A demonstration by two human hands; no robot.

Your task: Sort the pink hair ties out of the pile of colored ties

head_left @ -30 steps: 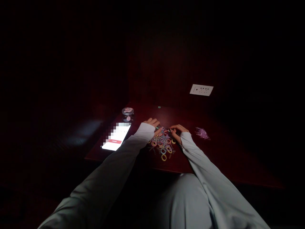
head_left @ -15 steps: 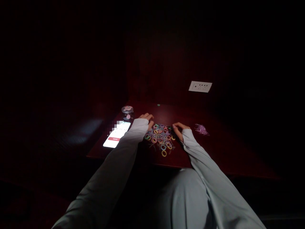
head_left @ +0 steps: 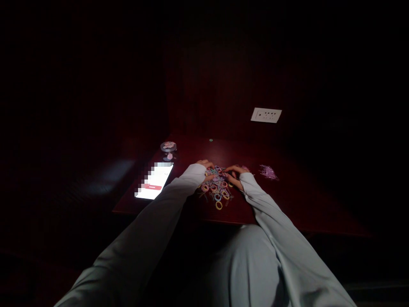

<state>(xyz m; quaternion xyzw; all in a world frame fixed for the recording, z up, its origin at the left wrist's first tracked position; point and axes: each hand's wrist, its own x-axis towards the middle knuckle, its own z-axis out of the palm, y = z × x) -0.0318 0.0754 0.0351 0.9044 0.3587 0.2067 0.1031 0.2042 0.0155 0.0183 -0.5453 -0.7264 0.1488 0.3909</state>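
Note:
A loose pile of small coloured hair ties, mixed with thin clear elastic bands, lies on the dark red table. My left hand rests over the pile's far left edge, fingers and thumb apart. From the right, my right hand reaches into the pile, its thumb and forefinger stretched among the ties with a small gap between them. Dim light hides whether either fingertip has picked one up. Right of that hand sits a separate small heap of purple elastic bands.
Left of my left arm lies a phone with a lit screen. A lidded jar stands behind it. One green hair tie lies alone near the table's back. A white socket plate is on the wall.
Both hands have moved inward over the pile, the left to the right and the right to the left, covering more of the hair ties. The view has shifted slightly.

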